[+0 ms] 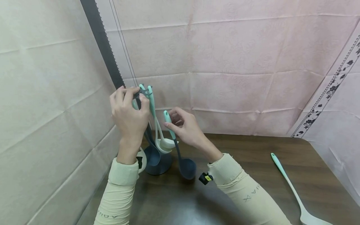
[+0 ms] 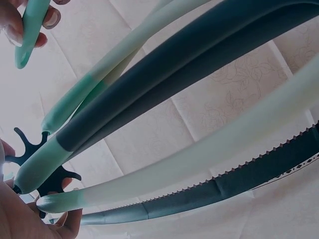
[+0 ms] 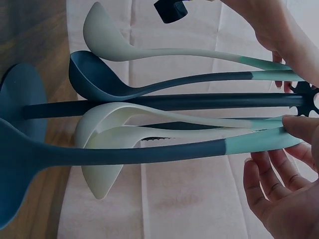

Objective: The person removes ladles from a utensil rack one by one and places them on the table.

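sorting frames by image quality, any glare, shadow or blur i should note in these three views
Head: a pale sheen on the brown table, with soft-edged dark shadows beside it; left wrist: the pale utensil looms large and its shaft looks soft; right wrist: dim, muted light, the dark ladle fairly crisp but cropped at the left edge.

Creased, pale cloth [image 1: 239,56] walled the back and both sides of the brown bench [image 1: 253,153]. A dark, jagged-edged band [image 1: 105,47] slanted down at left, a floral border [image 1: 333,89] at right. On the bench's right part lay a turner [image 1: 289,183], mint grip toward the back, blade partly out of view.
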{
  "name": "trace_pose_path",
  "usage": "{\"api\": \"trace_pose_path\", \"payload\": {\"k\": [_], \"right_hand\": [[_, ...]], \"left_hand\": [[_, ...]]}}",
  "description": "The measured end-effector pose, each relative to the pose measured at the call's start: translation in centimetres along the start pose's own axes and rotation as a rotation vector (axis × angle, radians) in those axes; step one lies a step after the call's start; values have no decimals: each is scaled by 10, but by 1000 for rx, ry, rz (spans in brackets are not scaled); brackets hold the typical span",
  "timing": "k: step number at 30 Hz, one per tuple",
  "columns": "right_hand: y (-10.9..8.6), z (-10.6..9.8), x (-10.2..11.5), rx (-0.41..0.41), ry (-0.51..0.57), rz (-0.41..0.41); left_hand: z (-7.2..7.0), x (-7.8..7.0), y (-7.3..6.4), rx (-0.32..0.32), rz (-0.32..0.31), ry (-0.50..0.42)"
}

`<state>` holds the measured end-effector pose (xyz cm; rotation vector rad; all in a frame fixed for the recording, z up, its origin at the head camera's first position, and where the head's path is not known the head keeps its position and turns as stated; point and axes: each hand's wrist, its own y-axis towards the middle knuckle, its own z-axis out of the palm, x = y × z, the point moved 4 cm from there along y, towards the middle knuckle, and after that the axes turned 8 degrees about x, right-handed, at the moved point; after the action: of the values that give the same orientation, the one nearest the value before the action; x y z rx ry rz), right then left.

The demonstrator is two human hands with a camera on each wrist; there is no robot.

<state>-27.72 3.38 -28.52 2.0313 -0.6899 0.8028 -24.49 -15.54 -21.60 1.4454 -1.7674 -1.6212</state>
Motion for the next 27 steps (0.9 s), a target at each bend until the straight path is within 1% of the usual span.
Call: {"api": "trace_pose_path", "payload": {"k": [6, 12, 21, 27], "right_hand": [[-1, -1, 1, 10, 14, -9], [-4, -1, -2, 23, 18, 8], [-6, -7, -5, -8, -10, 13], [-8, -10, -7, -7, -9, 15]], "left_hand": [[-1, -1, 0, 4, -6, 9], [-1, -2, -1, 8, -9, 17], [0, -1, 0, 6, -21, 13], [1, -1, 0, 8, -18, 25]]}}
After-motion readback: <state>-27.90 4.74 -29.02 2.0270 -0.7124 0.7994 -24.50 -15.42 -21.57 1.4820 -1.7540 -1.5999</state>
